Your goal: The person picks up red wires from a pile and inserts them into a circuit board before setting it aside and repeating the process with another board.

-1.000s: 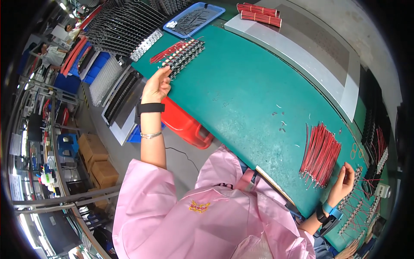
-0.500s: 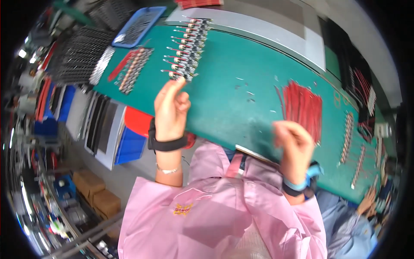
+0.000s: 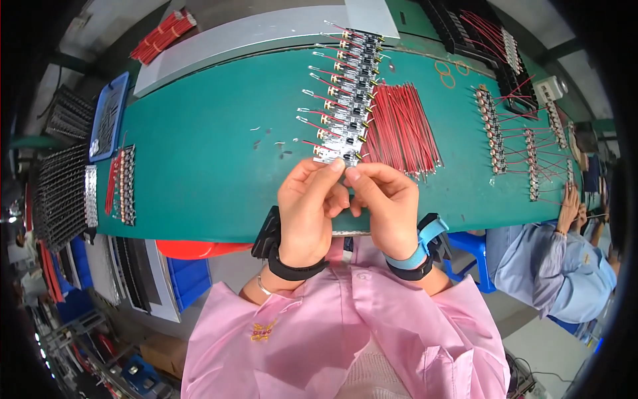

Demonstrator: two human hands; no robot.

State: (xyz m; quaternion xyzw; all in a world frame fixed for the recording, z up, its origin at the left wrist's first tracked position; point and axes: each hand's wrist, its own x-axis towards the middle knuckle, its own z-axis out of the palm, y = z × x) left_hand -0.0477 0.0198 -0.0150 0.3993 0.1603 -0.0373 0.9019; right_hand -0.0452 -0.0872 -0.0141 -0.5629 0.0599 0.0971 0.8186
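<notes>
Our left hand point(image 3: 307, 203) and right hand point(image 3: 391, 209) pinch the wired strip point(image 3: 351, 100) by its near end, probably safest: seems light, stiffish, fragile.

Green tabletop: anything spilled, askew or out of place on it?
Yes, slightly: a few small dark scraps lie loose on the tabletop, left of the strip. They look odd because they are scattered, while the red wires lie bunched together.

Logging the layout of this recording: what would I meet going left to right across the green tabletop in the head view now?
Blue tray → small dark scraps → held circuit-board strip → loose red wires → rubber bands → circuit-board strips with red wires.
</notes>
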